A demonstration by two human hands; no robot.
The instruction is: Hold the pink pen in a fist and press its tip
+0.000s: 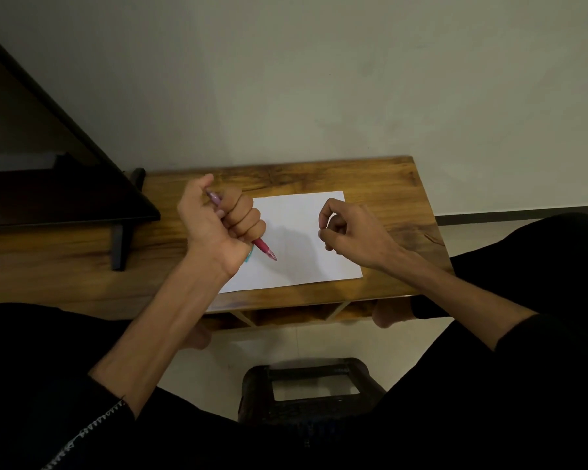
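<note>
Head view, left hand (218, 220) fisted around slim pink plastic pen (264, 250), tip below fist over white paper sheet (296, 212), right hand (348, 232) loosely curled, empty, above sheet's right half, wooden table (381, 178) beneath.

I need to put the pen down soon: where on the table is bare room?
Bare wood lies on the table right of the paper, and in the strip between paper and wall. The left hand, gripping the pen, crowds the paper's left edge; the right hand hangs above its right part.
</note>
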